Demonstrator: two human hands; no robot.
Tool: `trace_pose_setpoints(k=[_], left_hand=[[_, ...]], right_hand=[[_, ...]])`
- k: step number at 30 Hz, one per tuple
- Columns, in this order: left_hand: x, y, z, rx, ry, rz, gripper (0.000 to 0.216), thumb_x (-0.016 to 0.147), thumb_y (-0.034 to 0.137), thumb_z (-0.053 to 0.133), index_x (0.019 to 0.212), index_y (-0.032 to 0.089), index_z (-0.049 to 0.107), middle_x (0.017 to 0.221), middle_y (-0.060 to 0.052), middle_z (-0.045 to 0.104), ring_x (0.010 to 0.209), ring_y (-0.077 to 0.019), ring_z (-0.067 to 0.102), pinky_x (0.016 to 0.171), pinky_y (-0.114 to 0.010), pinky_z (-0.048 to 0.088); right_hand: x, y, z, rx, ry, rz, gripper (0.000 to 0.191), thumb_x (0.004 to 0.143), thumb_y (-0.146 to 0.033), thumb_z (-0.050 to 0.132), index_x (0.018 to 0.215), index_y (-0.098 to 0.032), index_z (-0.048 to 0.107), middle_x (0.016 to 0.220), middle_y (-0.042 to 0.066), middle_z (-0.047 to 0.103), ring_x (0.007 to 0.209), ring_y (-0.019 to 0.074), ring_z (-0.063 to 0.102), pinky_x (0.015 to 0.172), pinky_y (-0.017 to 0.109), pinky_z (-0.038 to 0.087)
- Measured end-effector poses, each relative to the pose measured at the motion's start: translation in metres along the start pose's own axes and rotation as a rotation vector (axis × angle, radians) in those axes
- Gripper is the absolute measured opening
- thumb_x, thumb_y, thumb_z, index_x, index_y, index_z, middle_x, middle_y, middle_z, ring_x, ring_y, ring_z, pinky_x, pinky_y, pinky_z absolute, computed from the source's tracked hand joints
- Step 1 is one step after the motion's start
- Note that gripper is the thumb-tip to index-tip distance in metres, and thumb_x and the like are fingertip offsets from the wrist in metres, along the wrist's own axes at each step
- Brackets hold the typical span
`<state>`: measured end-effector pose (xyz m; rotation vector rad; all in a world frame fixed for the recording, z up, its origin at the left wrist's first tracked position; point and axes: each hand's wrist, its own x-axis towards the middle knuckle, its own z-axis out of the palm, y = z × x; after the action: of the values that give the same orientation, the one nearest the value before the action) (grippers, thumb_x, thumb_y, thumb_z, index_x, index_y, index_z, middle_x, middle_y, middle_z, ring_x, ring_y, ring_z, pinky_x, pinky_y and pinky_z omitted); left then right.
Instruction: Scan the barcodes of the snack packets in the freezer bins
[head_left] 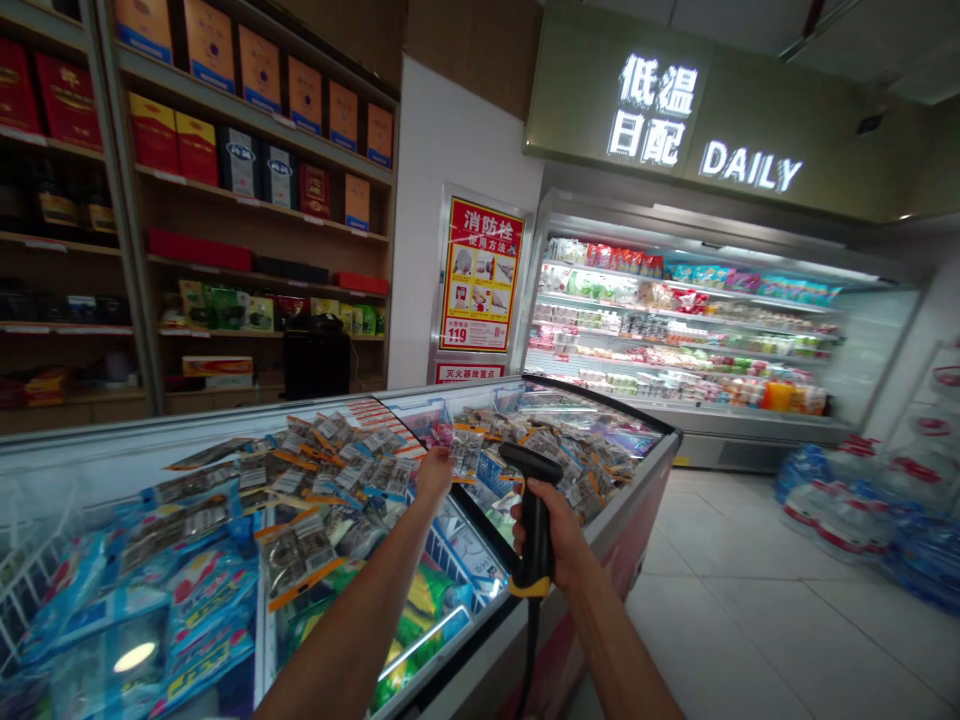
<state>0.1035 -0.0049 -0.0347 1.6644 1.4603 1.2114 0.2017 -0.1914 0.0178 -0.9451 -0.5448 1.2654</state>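
My right hand [559, 545] is closed around the grip of a black handheld barcode scanner [534, 505] with a yellow band at its base and a cable hanging down. The scanner head points over the chest freezer [637, 480]. My left hand [435, 472] reaches out over the freezer's glass lid and pinches a small clear packet [463, 452] among several similar packets with orange labels [337, 470] lying on the lid.
Blue frozen-food bags [187, 600] fill the freezer's left part. Shelves of boxed goods [225, 150] stand behind it. An open refrigerated display [690, 340] lines the back wall. Shrink-wrapped water bottle packs [862, 510] sit on the tiled floor at right.
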Motion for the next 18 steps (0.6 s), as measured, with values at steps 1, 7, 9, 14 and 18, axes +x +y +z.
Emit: trace_pose_setpoints(k=[1,7,9,14,18], left_hand=[[0.001,0.0,-0.007,0.035,0.014,-0.006,0.013,0.069,0.018,0.048,0.08,0.016,0.054,0.083,-0.005,0.063,0.077,-0.0165,0.058,0.066,-0.025,0.04],[-0.007,0.005,-0.061,0.433,0.099,-0.041,0.025,0.073,0.022,0.039,0.093,0.019,0.054,0.087,-0.008,0.063,0.086,-0.0243,0.057,0.077,-0.038,0.035],[-0.012,0.003,-0.071,0.555,0.131,-0.006,0.031,0.075,0.019,0.035,0.101,0.019,0.051,0.089,-0.01,0.063,0.089,-0.0251,0.056,0.08,-0.041,0.033],[-0.023,-0.011,-0.058,0.801,0.216,0.361,0.042,0.075,0.018,0.036,0.115,0.019,0.045,0.124,-0.012,0.044,0.112,-0.0276,0.038,0.09,-0.047,0.025],[-0.024,-0.025,-0.04,0.898,-0.026,0.487,0.036,0.076,0.025,0.036,0.108,0.024,0.053,0.122,-0.01,0.046,0.117,-0.0297,0.031,0.092,-0.057,0.015]], right_hand=[[0.0,0.0,-0.002,-0.001,0.01,0.003,0.024,0.063,-0.038,0.056,0.072,-0.017,0.049,0.045,-0.005,0.053,0.031,0.0081,0.046,0.031,0.019,0.035],[0.002,0.001,-0.013,0.047,0.015,0.024,0.022,0.063,-0.037,0.056,0.072,-0.018,0.048,0.045,-0.005,0.052,0.033,0.0079,0.045,0.032,0.019,0.035],[0.002,0.001,-0.019,0.052,0.018,0.022,0.022,0.064,-0.037,0.056,0.072,-0.018,0.048,0.045,-0.005,0.052,0.033,0.0078,0.045,0.032,0.019,0.035],[0.0,-0.003,-0.035,0.059,0.062,-0.011,0.021,0.065,-0.038,0.055,0.071,-0.018,0.048,0.045,-0.005,0.053,0.033,0.008,0.045,0.032,0.019,0.035],[-0.002,-0.008,-0.046,0.055,0.103,-0.034,0.022,0.064,-0.038,0.057,0.069,-0.018,0.049,0.044,-0.004,0.052,0.033,0.0081,0.045,0.032,0.019,0.036]])
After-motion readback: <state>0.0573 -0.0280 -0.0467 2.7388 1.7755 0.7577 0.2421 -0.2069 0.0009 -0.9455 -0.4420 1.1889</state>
